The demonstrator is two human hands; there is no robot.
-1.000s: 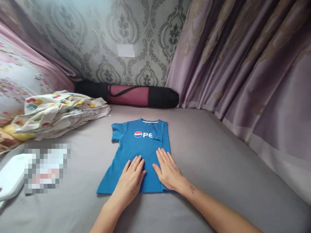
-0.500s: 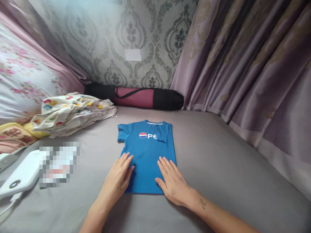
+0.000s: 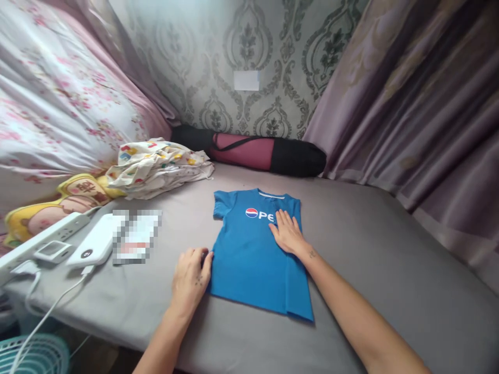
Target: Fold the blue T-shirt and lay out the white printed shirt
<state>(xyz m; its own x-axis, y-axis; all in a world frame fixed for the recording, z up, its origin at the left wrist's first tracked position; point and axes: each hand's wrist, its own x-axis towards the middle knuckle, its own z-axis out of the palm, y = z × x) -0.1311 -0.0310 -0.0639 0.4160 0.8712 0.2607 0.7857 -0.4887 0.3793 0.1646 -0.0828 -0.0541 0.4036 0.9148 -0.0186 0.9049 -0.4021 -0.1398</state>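
A blue short-sleeved T-shirt (image 3: pixel 249 265) lies flat on the grey sheet, its white-trimmed collar at the far end. A round red, white and blue logo and the letters "PE" show on its chest. Its right side is folded inward in a long strip. My right hand (image 3: pixel 288 234) lies flat over the folded part near the chest print, fingers stretched out, covering some of the sleeve. At the shirt's left edge, my left hand (image 3: pixel 192 275) is curled with the thumb against the fabric; its fingertips are hidden.
A crumpled patterned cloth (image 3: pixel 159 169) and yellow plush (image 3: pixel 83 195) lie at left. Nearer are a white power bank (image 3: pixel 97 244), power strip (image 3: pixel 50 241) and cables. A black-and-maroon long bag (image 3: pixel 244 150) rests along the wall; a blue basket (image 3: pixel 35 353) stands below the bed edge.
My right hand has moved up the shirt from its lower right to the chest. My left hand has gone from lying flat to curling at the left edge. The view has shifted left.
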